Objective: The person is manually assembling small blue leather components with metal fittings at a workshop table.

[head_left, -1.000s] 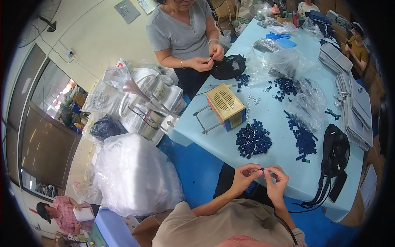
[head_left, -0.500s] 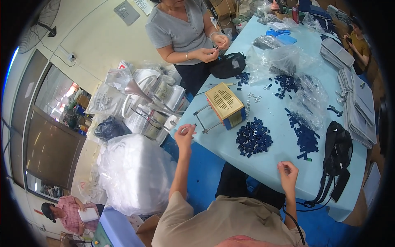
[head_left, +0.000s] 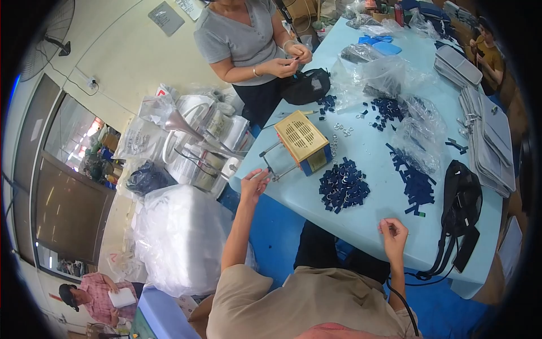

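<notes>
My left hand (head_left: pixel 255 185) reaches to the two metal rods (head_left: pixel 282 174) that stick out of a yellow-topped box device (head_left: pixel 302 135) with slotted vents. Its fingers are pinched near the rod ends. A small dark bit shows at the fingertips, too small to name. My right hand (head_left: pixel 393 234) is held over the table's front edge, fingers curled with the fingertips together; whatever they hold, if anything, is hidden. Between my hands lies a heap of navy fabric tabs with metal rings (head_left: pixel 344 185). Farther right is a pile of navy strips (head_left: pixel 419 189).
The light blue table (head_left: pixel 372 226) carries clear plastic bags (head_left: pixel 420 135), loose metal hooks (head_left: pixel 342 130), a black mesh bag (head_left: pixel 463 198) and stacked grey cases (head_left: pixel 488 141). Across it a person (head_left: pixel 248 45) handles a small piece beside a black pouch (head_left: pixel 305 87). Wrapped white bundles (head_left: pixel 180 237) stand left.
My left hand has moved up against the rod ends, its fingers more stretched. My right hand keeps its pose. The whole view has shifted slightly.
</notes>
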### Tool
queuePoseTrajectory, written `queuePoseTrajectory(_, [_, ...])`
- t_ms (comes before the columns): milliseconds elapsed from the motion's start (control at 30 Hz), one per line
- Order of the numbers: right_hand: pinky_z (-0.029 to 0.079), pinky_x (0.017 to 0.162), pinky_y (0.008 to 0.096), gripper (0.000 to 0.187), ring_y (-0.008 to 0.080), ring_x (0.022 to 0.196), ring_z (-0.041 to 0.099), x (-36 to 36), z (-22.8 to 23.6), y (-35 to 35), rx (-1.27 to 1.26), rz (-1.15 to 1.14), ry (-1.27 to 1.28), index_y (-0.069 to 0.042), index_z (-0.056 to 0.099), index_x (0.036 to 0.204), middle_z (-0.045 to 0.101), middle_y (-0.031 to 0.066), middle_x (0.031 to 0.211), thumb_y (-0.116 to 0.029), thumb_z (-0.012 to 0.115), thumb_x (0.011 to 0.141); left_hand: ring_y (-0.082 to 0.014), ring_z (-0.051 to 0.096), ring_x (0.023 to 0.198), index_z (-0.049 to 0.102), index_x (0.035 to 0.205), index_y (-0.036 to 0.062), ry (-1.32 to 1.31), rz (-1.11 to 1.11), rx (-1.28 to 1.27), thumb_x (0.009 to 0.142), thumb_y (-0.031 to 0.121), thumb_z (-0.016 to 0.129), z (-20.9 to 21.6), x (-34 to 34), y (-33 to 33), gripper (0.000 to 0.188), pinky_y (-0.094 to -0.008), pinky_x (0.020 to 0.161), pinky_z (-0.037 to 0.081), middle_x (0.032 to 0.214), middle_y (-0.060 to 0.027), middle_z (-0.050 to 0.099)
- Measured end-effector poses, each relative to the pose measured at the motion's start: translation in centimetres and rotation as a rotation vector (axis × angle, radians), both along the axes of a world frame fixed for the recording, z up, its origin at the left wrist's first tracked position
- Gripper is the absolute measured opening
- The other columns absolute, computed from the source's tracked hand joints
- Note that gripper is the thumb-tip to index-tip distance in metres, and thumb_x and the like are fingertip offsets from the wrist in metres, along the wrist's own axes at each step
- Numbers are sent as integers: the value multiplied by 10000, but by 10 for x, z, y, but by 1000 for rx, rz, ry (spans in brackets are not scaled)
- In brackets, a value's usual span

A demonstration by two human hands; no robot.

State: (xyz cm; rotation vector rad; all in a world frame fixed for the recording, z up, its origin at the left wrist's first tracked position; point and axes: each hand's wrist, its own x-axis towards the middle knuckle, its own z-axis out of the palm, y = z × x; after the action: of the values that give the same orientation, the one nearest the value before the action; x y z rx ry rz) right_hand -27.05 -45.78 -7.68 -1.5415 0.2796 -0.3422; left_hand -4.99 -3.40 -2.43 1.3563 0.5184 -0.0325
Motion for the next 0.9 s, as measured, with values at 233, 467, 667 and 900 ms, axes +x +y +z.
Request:
queuePoseTrajectory(233, [506,669,234,106,103,743,639,0,3,1,13,-5,12,21,690,894,676,48,812,-72,674,944,-92,601,580,583,1103,74,20,-61,-59,797,72,830,1,7,7,393,-174,451,414,851,-52,705])
queuePoseTrajectory(467, [509,675,236,105,105,758,638,0,4,1,17,13,-5,23,683,895,669,46,818,-68,669,946,-76,561,555,570,1110,72,46,-99,-113,801,41,805,4,10,13,390,-171,445,410,885,-71,719])
queuePoseTrajectory(667, [519,680,239,101,113,749,646,-1,0,0,23,4,3,29,682,907,672,54,824,-63,668,946,-71,540,532,561,1112,55,11,-101,-99,805,8,774,3,11,15,377,-182,416,384,908,-95,729])
queuePoseTrajectory(900, [518,684,237,98,112,763,647,-1,1,0,37,4,9,28,685,912,674,54,827,-62,667,946,-33,483,508,606,1019,98,9,-121,11,825,61,790,17,5,7,270,-178,428,371,838,-28,711])
